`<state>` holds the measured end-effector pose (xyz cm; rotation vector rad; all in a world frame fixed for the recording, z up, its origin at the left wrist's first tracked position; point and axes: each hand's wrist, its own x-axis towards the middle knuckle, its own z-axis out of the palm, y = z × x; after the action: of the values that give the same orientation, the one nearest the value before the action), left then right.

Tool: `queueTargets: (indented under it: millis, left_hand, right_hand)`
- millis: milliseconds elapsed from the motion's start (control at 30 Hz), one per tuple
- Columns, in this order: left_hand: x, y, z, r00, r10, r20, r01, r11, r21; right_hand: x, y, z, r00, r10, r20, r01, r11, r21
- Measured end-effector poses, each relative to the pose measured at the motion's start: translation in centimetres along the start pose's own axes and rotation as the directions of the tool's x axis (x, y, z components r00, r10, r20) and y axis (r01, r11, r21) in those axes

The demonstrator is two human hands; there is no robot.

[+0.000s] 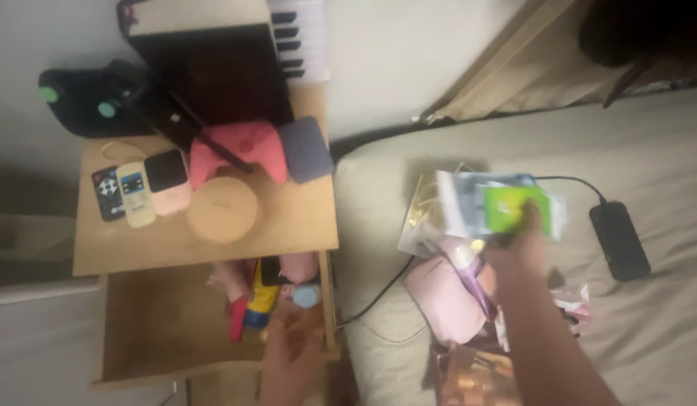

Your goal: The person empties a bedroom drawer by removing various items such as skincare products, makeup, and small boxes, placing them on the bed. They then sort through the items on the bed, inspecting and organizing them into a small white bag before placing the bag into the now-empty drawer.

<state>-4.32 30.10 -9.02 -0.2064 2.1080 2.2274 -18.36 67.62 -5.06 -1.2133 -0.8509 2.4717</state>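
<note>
Green stands out first: a small green packet [506, 208] sits at the fingertips of the right hand [523, 239], over a loose heap of clear and pale sachets [454, 203] on the beige bedcover [664, 331]. The fingers seem curled onto the packet, but blur hides how firmly they close. The left hand [292, 347] hangs with fingers loosely spread at the front of the open wooden drawer [156, 323], near a yellow bottle [263, 298] and pink items, holding nothing I can make out. As I judge it, a light hold could let the slick packet slide back among the sachets, and the forearm could drag on the pink pouch [442, 297] below it. A black charger box [619, 239] lies well apart.
</note>
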Motion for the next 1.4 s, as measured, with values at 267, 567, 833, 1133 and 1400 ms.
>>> queueTargets:
  millis: [267,567,833,1133,1400]
  left_hand:
    - [0.0,-2.1,-0.3,0.978,-0.181,-0.108,0.182,0.983,0.004]
    - [4.5,-0.1,-3.0,0.893,0.022,-0.450,0.170,0.908,0.382]
    - [9.3,1.0,-7.8,0.934,0.280,-0.221,0.103,0.381,0.919]
    - [8.6,1.4,-14.5,0.852,-0.298,-0.430,0.509,0.283,0.813]
    - [8.8,0.2,-17.9,0.853,-0.325,-0.408,0.521,0.493,0.696]
  right_hand:
    - [1.4,-3.3,-6.5,0.950,0.068,-0.306,-0.071,0.997,0.000]
    - [-2.7,3.9,-8.2,0.961,-0.082,-0.264,0.010,0.965,-0.263]
    - [-17.2,22.3,-5.4,0.922,0.053,0.384,0.200,0.784,-0.588]
    - [-18.5,29.6,1.8,0.855,0.479,0.196,-0.283,0.749,-0.599]
    - [-16.8,35.4,8.7,0.996,0.087,0.009,0.012,-0.032,-0.999]
